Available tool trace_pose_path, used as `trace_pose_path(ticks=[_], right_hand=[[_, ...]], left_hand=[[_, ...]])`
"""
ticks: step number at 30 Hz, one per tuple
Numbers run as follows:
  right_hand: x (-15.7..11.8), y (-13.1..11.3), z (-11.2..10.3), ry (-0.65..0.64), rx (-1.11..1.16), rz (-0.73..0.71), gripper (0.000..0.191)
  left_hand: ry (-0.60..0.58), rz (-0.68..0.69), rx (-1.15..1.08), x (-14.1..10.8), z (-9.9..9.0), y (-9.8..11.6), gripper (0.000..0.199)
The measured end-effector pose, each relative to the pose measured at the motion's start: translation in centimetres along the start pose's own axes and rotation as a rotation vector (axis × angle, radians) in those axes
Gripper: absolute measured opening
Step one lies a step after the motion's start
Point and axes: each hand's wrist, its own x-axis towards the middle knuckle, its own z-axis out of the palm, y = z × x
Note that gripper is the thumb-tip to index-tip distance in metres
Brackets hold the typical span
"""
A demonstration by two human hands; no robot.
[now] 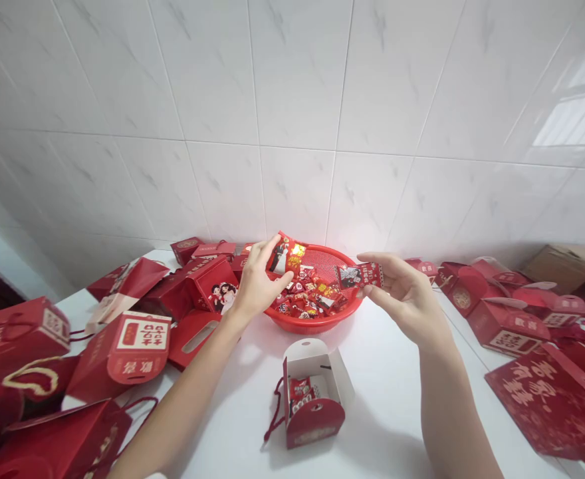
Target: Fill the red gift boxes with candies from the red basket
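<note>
My left hand (262,279) pinches a red candy packet (287,255) with a couple's picture and gold print, above the left rim of a red plastic basket (292,326). Over the basket's right rim, my right hand (401,293) grips a second red packet (359,275) between thumb and fingers. Inside the basket lies a pile of small red wrapped candies (312,296). Nearer to me, between my forearms, stands a small red gift box (315,419) with its white-lined flaps up. It has a red packet (301,392) inside, and a dark red cord hangs from its left side.
Many red gift boxes crowd the left, among them a box with a white label (137,336). More red boxes (509,326) and a flat red bag (552,399) lie at the right, with a brown cardboard box (559,269) behind. A tiled wall (297,179) rises behind the white table (387,386).
</note>
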Motion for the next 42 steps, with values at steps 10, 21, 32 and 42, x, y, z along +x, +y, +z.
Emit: trace_pose_path(ticks=[10, 21, 32, 42], right_hand=[[0.8, 0.7, 0.6, -0.098, -0.040, 0.055, 0.036], [1.7, 2.1, 1.3, 0.007, 0.292, 0.194, 0.035], [1.5, 1.8, 2.2, -0.137, 0.343, 0.158, 0.027], [1.1, 1.8, 3.0, -0.171, 0.479, 0.111, 0.030]], left_hand=[[-0.450, -0.164, -0.661, -1.4, 2.8, 5.1, 0.032], [-0.345, -0.341, -0.875, -2.5, 4.2, 6.0, 0.037], [-0.281, -0.321, -0.986, -3.6, 4.7, 5.7, 0.036], [-0.306, -0.479, -1.268, -4.0, 4.9, 7.3, 0.035]])
